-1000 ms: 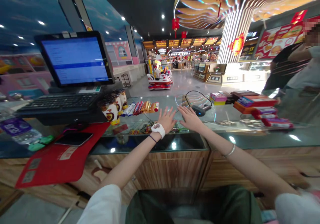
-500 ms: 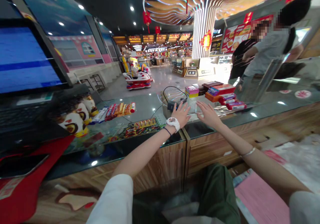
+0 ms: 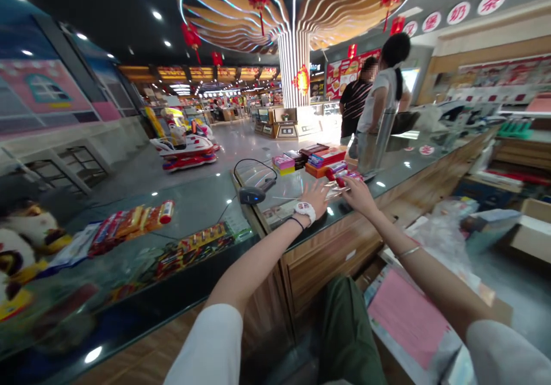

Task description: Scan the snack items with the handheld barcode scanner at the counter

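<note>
My left hand [image 3: 315,199], with a white watch on its wrist, is over the glass counter [image 3: 206,193] with fingers spread and nothing in them. To its left is a black barcode scanner [image 3: 252,195] with a looped cable. My right hand [image 3: 360,197] is at the red and purple snack packs [image 3: 340,171], its fingers stretched toward them. Its fingertips overlap the nearest pack; whether they touch it I cannot tell. Behind the packs lie an orange and red box stack [image 3: 325,161], a dark box [image 3: 313,150] and a pink and yellow box [image 3: 283,163].
Snack bars [image 3: 129,227] and flat printed packs [image 3: 193,247] lie on the left. Wooden drawers [image 3: 321,264] are below the counter. Pink paper [image 3: 407,313] and clear plastic [image 3: 447,230] sit low at right. Two people [image 3: 379,95] stand beyond the counter.
The view has turned right, and the monitor has left the picture. Both hands have moved right along the counter, away from the scanner; my right hand has reached the red and purple packs.
</note>
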Available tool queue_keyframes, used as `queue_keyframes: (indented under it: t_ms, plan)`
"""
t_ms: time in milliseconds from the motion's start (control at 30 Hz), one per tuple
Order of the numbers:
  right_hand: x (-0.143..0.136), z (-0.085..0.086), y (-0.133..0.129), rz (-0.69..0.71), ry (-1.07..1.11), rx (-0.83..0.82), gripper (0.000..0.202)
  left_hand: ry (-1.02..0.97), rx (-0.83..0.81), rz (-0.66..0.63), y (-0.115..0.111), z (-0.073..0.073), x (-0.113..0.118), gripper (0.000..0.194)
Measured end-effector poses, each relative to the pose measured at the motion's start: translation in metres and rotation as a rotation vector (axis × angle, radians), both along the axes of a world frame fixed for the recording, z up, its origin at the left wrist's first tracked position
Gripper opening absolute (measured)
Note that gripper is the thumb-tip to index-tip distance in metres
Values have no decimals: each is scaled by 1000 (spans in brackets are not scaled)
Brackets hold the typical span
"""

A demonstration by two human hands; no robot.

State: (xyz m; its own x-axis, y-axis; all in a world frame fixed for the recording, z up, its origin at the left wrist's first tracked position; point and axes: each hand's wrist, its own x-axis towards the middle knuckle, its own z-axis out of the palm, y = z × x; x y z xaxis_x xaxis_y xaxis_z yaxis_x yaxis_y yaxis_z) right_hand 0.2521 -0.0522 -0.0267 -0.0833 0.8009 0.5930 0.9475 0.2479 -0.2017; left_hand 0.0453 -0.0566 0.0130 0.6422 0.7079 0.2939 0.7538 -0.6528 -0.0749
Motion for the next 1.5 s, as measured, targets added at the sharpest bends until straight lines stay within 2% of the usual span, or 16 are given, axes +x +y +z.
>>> queue_keyframes:
  t_ms: [200, 367, 500, 667, 800, 900, 1167, 1333, 1500]
  plan:
    - [36, -3, 12, -29, 35, 20, 50, -11, -20, -47, 23, -4, 37, 52]
    - [54, -7, 32, -44, 63, 47, 49, -43, -24, -24, 41, -8, 60, 53]
    - [61, -15, 44, -43, 104, 35, 47, -84, -18, -15, 54, -11, 71, 48]
    - [62, -23, 48, -39, 169, 8, 45, -116, 48, -50, 60, -9, 74, 31]
    - [61, -22, 47, -27, 178, 35, 42, -106, 90, -72, 60, -3, 72, 25]
    - [59, -18, 44, -18, 159, 63, 36, -83, 95, -55, 60, -1, 71, 29]
    - [51, 0, 30, 22, -65, 130, 26, -45, 167, -18, 55, 3, 61, 33]
    - [30, 16, 27, 80, -119, 238, 27, -106, 224, -30, 44, 21, 32, 27]
    - [-8, 38, 26, 142, -152, 310, 28, -179, 234, -12, 37, 41, -13, 27]
